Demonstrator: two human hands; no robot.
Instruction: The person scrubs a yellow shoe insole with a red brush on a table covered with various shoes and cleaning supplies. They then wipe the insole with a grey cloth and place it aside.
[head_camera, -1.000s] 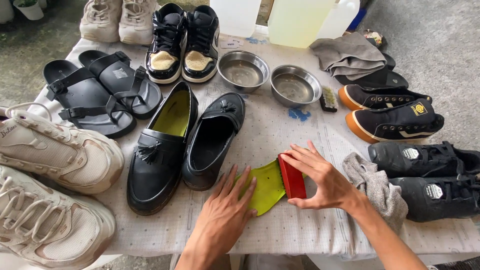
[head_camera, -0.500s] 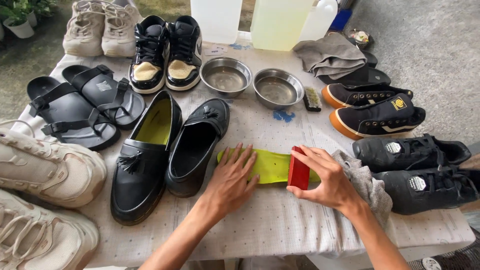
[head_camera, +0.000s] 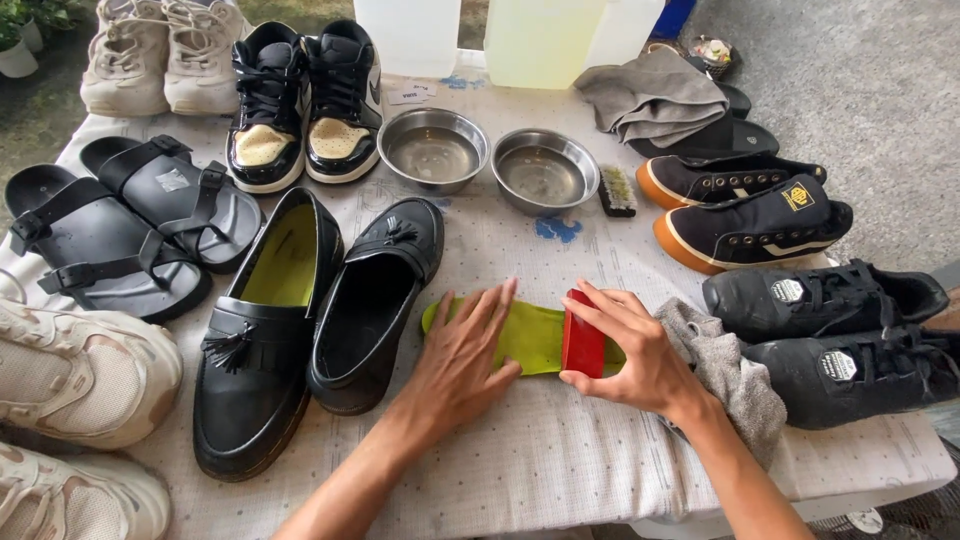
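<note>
Table (head_camera: 560, 470), cloth-covered, crowded with shoes. Largest near the grip: black loafers (head_camera: 310, 320) just left of the left hand, one showing a lime insole inside, the other empty. Black sneakers (head_camera: 830, 330) right of the right hand, gum-sole pair (head_camera: 750, 205) beyond them. Sandals (head_camera: 120, 220) and beige trainers (head_camera: 70, 380) well left. Two steel bowls (head_camera: 490, 165) beyond the hands, small brush (head_camera: 617, 190) beside the right bowl. Grey rag (head_camera: 730, 375) under the right wrist.

Insole (head_camera: 530, 340), lime, lies flat on the cloth between both hands. Left hand (head_camera: 460, 360) is spread flat, fingers extended, pinning the insole's near end; not clenched. Right hand (head_camera: 635, 355) is closed around a red brush (head_camera: 582, 335), which stands on edge across the insole's other end.

Risks, judged: the flat palm gives only friction, so a hard stroke could make the insole slide or buckle. Brush travel toward the left fingers could hit them. Right elbow could drag the rag or nudge the sneakers off the edge.
</note>
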